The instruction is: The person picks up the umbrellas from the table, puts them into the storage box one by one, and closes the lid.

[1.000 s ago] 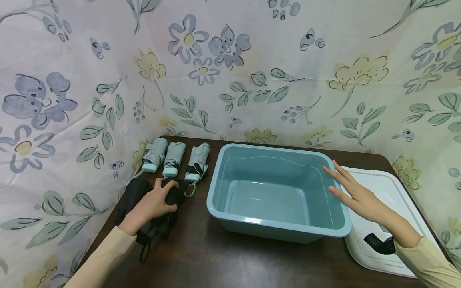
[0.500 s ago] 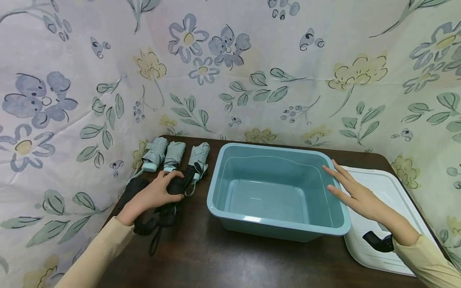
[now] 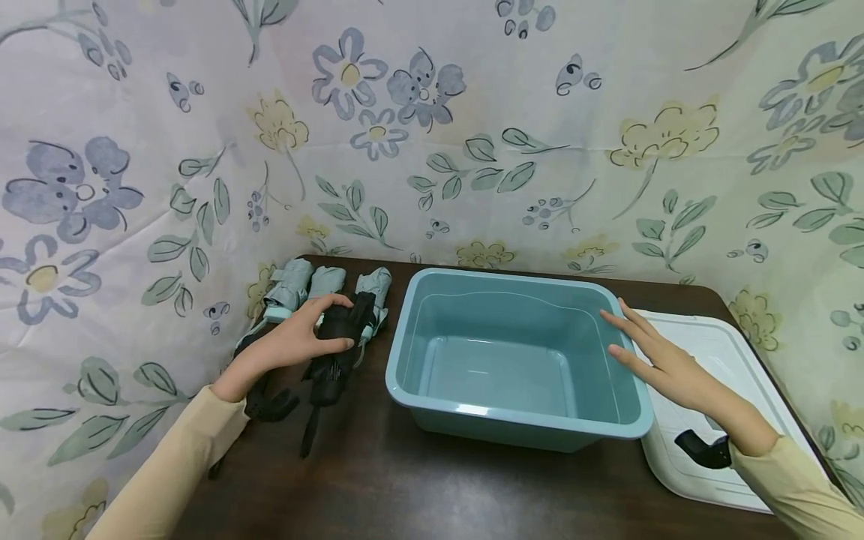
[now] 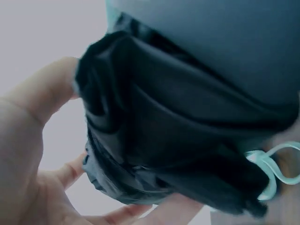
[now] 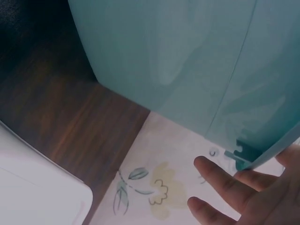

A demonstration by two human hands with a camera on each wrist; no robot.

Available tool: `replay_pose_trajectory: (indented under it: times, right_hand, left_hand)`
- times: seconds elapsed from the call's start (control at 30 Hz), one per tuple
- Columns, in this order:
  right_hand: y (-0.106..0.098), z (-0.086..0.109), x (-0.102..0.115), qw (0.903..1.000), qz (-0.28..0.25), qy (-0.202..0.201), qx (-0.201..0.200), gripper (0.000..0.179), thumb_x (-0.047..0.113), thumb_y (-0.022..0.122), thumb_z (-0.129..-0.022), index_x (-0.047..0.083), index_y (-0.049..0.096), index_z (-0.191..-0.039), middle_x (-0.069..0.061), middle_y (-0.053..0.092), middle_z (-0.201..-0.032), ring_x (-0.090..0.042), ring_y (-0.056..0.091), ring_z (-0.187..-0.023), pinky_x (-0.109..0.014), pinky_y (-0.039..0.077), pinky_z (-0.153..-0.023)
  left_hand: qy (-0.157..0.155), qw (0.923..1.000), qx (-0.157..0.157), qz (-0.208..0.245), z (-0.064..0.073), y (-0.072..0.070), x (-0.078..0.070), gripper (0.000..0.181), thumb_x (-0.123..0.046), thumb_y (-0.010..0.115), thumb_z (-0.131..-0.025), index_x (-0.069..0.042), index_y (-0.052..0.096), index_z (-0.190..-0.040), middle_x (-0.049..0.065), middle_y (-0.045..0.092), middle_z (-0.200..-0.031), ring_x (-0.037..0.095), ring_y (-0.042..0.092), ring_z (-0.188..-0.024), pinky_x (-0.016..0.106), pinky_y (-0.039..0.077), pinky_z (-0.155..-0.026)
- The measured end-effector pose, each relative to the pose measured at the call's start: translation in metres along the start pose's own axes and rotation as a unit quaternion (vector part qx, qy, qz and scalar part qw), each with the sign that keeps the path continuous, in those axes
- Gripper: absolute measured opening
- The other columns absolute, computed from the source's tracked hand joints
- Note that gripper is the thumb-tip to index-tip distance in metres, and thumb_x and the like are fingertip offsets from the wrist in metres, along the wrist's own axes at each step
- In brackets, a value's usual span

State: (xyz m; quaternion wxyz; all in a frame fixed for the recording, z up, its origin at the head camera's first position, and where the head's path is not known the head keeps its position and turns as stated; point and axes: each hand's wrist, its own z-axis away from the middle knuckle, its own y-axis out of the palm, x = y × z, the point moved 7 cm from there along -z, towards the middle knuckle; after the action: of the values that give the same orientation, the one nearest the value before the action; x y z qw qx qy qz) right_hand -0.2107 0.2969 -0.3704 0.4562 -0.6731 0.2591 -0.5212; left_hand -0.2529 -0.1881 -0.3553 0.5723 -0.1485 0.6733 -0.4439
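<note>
Two pale-yellow sleeves (image 3: 172, 461) come in at the near edge, one on each side, over a dark brown bench (image 3: 445, 487). A black band (image 3: 703, 450) shows at the right wrist. Nearest on the left, a thin dark strap (image 3: 310, 433) trails toward the person from a folded black umbrella (image 3: 331, 379). The left hand (image 3: 293, 336) holds this umbrella, its fingers curled round the bunched cloth; whether the umbrella touches the bench cannot be told. A second dark bundle (image 3: 248, 342) sits past the left wrist, mostly hidden. Mid-bench stands a blue-green tub (image 3: 499, 410), upright, its inside floor in sight. The right hand (image 3: 664, 365) is at the tub's right rim, its fingers straight and spread wide. Beside the tub, under the right forearm, a white lid (image 3: 695, 484) lies flat. Farther back on the left, three pale grey-green folded umbrellas (image 3: 293, 279) lie in a row, partly covered by the left hand and its load. Behind everything hangs flower-printed cloth (image 3: 472, 225).
</note>
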Motion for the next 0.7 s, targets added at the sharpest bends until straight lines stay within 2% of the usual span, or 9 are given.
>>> replay_pose_trajectory:
  times: [0.07,0.13,0.23,0.3,0.37,0.43,0.53,0.63,0.7]
  right_hand:
    - [-0.001,0.000,0.001,1.0000,0.000,-0.002,-0.001,0.059,0.034,0.045,-0.097,0.024,0.019,-0.149,-0.008,-0.001,-0.156,-0.054,0.024,-0.130,-0.077,0.031,-0.078]
    - [-0.001,-0.001,0.001,1.0000,0.000,-0.004,-0.002,0.058,0.034,0.045,-0.098,0.023,0.020,-0.149,-0.008,-0.001,-0.156,-0.054,0.025,-0.129,-0.076,0.032,-0.077]
    - [-0.002,-0.001,0.003,1.0000,0.000,-0.008,-0.003,0.058,0.033,0.045,-0.098,0.022,0.020,-0.149,-0.011,0.000,-0.156,-0.055,0.025,-0.128,-0.076,0.033,-0.076]
    - [-0.002,-0.001,0.004,1.0000,0.000,-0.008,-0.003,0.058,0.033,0.046,-0.097,0.023,0.021,-0.149,-0.011,0.000,-0.156,-0.055,0.026,-0.128,-0.075,0.034,-0.075]
    - [-0.002,-0.001,0.005,0.9999,-0.001,-0.010,-0.005,0.058,0.032,0.046,-0.097,0.022,0.021,-0.149,-0.011,0.001,-0.156,-0.056,0.026,-0.127,-0.075,0.034,-0.075]
    - [-0.002,0.000,0.005,0.9999,-0.002,-0.010,-0.005,0.058,0.032,0.046,-0.097,0.022,0.021,-0.149,-0.011,0.000,-0.156,-0.055,0.026,-0.128,-0.075,0.034,-0.075]
    - [-0.001,0.000,0.004,0.9999,-0.003,-0.011,-0.005,0.058,0.032,0.046,-0.097,0.022,0.021,-0.149,-0.011,0.000,-0.156,-0.055,0.026,-0.128,-0.075,0.034,-0.075]
    - [0.000,0.000,0.003,0.9999,-0.003,-0.011,-0.007,0.058,0.032,0.046,-0.097,0.022,0.022,-0.149,-0.011,0.000,-0.156,-0.055,0.026,-0.128,-0.075,0.034,-0.075]
    - [0.000,0.000,0.002,0.9999,-0.003,-0.011,-0.010,0.057,0.032,0.046,-0.097,0.022,0.023,-0.148,-0.010,0.000,-0.156,-0.055,0.026,-0.128,-0.075,0.035,-0.075]
  left_hand:
    - [0.004,0.9996,0.003,0.029,-0.003,-0.002,-0.004,0.057,-0.039,0.064,-0.086,-0.019,0.036,-0.131,0.013,0.025,-0.146,0.034,0.031,-0.129,0.053,0.041,-0.089]
    - [0.002,0.9982,0.006,0.059,-0.006,-0.004,-0.009,0.057,-0.037,0.063,-0.087,-0.018,0.034,-0.132,0.013,0.020,-0.148,0.032,0.040,-0.120,0.047,0.044,-0.084]
    - [-0.006,0.9947,0.013,0.102,-0.010,-0.005,-0.014,0.055,-0.034,0.061,-0.090,-0.019,0.029,-0.133,0.013,0.017,-0.147,0.027,0.053,-0.089,0.040,0.044,-0.069]
    - [-0.015,0.9916,0.018,0.127,-0.012,-0.005,-0.017,0.054,-0.033,0.059,-0.091,-0.022,0.027,-0.133,0.013,0.018,-0.143,0.022,0.049,-0.064,0.038,0.042,-0.059]
    - [-0.022,0.9889,0.018,0.146,-0.014,-0.004,-0.020,0.055,-0.035,0.059,-0.090,-0.023,0.026,-0.132,0.012,0.019,-0.140,0.018,0.039,-0.052,0.037,0.041,-0.054]
    - [-0.030,0.9874,0.015,0.154,-0.016,-0.004,-0.022,0.057,-0.038,0.060,-0.089,-0.025,0.026,-0.132,0.011,0.020,-0.138,0.017,0.033,-0.047,0.036,0.040,-0.050]
    - [-0.032,0.9873,0.006,0.155,-0.020,-0.004,-0.026,0.059,-0.041,0.062,-0.087,-0.024,0.025,-0.130,0.010,0.020,-0.139,0.017,0.033,-0.048,0.034,0.040,-0.052]
    - [-0.023,0.9865,0.000,0.162,-0.025,-0.003,-0.031,0.058,-0.038,0.062,-0.088,-0.021,0.025,-0.130,0.011,0.022,-0.138,0.017,0.033,-0.048,0.034,0.040,-0.051]
    - [-0.010,0.9852,-0.003,0.171,-0.028,-0.003,-0.036,0.056,-0.034,0.062,-0.089,-0.019,0.026,-0.129,0.016,0.031,-0.130,0.018,0.035,-0.051,0.034,0.040,-0.051]
